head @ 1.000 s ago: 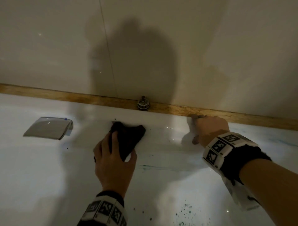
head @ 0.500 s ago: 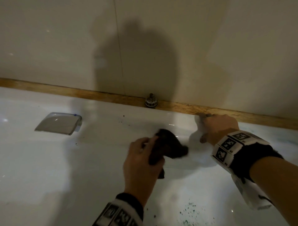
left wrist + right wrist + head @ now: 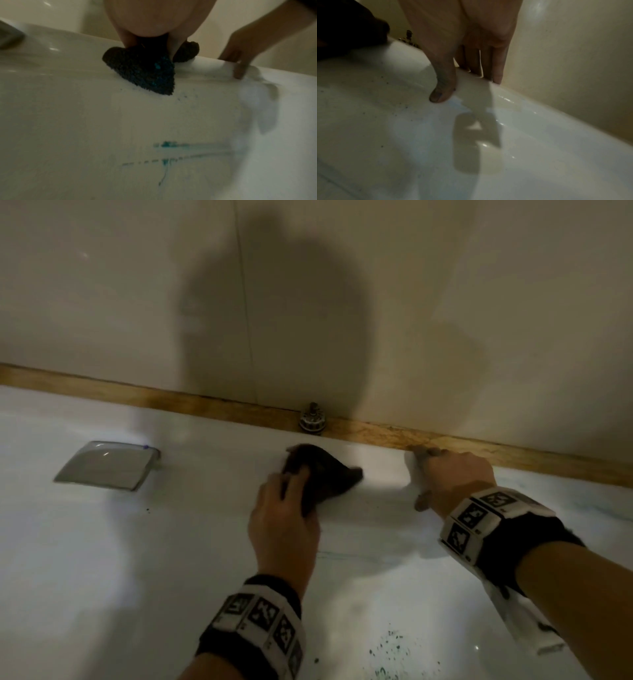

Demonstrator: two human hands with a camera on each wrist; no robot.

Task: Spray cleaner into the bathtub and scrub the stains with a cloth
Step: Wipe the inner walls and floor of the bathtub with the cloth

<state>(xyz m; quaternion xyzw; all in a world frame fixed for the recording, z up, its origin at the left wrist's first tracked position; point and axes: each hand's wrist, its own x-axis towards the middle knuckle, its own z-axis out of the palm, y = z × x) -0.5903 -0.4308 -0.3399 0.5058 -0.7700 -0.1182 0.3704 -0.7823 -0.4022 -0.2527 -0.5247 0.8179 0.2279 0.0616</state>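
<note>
Gripped between the curled fingers and thumb of the left hand (image 3: 284, 518), the dark cloth (image 3: 318, 474) is pressed against the bathtub (image 3: 102, 559) inner wall just under its far rim; being soft, light and wet, it is best held bunched. Teal stains (image 3: 171, 146) lie nearer. Farther right, the right hand (image 3: 452, 477) rests spread on the rim, holding nothing. No legible writing appears; wristbands carry only coded squares.

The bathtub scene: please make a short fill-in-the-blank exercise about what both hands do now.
1. The left hand presses a dark ____ against the bathtub wall.
2. The right hand rests on the tub's ____.
3. The smeared streaks below the cloth are ____ in colour.

Missing words: cloth; rim; blue-green
</note>
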